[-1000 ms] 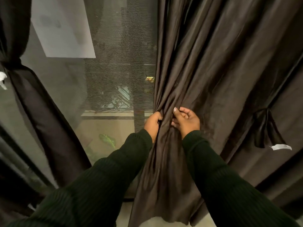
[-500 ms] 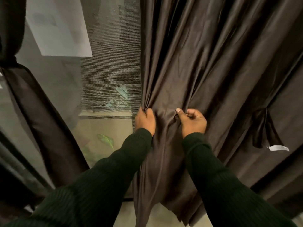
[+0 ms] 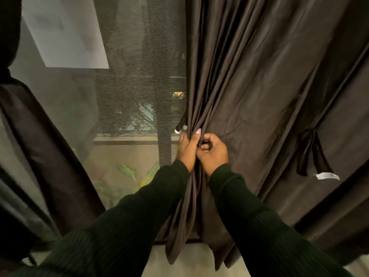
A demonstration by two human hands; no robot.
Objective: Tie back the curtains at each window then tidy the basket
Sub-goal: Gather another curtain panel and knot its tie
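A dark brown curtain hangs over the right side of the window. My left hand grips its gathered left edge, fingers curled round the folds. My right hand sits right beside it, touching it, and pinches the same bunch of cloth. A short dark tie strap with a white end pokes out just above my left hand. A second tie strap with a white tag dangles from the curtain further right. On the left, another dark curtain is drawn aside and cinched near the top.
Between the curtains a mesh-screened window pane shows plants outside and a pale rectangular reflection at the upper left. The window's lower frame and a light floor strip lie below the curtain hem.
My hands have come together, bunching the curtain's left edge into a narrow gather. A tie strap end now shows above my left hand. The view has shifted slightly.
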